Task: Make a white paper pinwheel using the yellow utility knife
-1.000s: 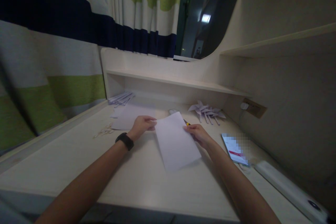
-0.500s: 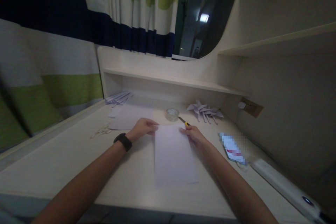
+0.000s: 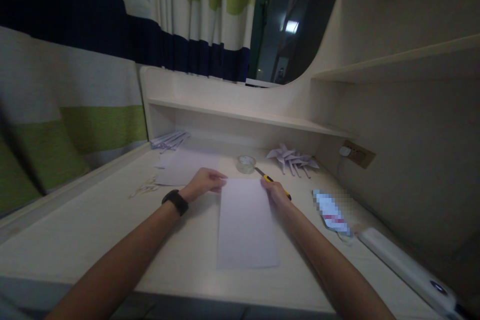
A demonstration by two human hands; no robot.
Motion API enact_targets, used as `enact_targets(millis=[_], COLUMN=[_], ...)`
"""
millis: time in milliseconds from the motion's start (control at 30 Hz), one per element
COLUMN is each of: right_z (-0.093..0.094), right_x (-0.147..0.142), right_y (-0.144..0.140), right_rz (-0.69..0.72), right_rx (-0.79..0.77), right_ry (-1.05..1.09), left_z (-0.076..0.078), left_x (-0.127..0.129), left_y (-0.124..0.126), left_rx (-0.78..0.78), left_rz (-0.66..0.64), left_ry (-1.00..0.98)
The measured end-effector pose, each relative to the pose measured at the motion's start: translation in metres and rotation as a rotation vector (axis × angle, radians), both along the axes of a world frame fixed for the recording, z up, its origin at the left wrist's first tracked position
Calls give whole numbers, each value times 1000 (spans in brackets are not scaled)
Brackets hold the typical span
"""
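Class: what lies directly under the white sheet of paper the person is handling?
The white rectangular paper sheet lies flat on the pale wooden desk, both hands at its far corners. Anything beneath it is hidden.

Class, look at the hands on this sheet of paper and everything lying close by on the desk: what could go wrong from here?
1. The utility knife lies right beside the right hand; if its blade is out, a careless sweep might nick a finger.
2. The left hand and right hand touch only the far corners of the paper sheet, so its near end could skew.
3. The tape roll sits just beyond and could get knocked.
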State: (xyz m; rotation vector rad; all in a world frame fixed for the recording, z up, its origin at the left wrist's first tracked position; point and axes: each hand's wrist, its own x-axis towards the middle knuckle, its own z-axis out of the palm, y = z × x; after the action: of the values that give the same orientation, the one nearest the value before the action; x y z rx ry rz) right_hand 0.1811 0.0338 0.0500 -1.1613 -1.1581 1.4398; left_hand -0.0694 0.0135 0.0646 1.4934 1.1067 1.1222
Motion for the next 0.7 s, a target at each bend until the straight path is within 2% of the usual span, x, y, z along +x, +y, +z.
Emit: enact_targets(millis=[133,367,600,700], right_z=[0,0,-2,-4], right_x=[-3,-2,-2,-2], right_y=[0,3,3,3], right_rz=[-116,-218,-230,-138], right_rx=[94,154,170,147], right_ry=[-40,-47,1,51], left_z=[3,7,5,4], left_x=[2,5,5,3], left_y=[-2,-7,-5,-4], left_rx=[-15,-9,-12,2], left_rz=[-5,-24,-7,24], left_ry=[4,-34,-14,-50])
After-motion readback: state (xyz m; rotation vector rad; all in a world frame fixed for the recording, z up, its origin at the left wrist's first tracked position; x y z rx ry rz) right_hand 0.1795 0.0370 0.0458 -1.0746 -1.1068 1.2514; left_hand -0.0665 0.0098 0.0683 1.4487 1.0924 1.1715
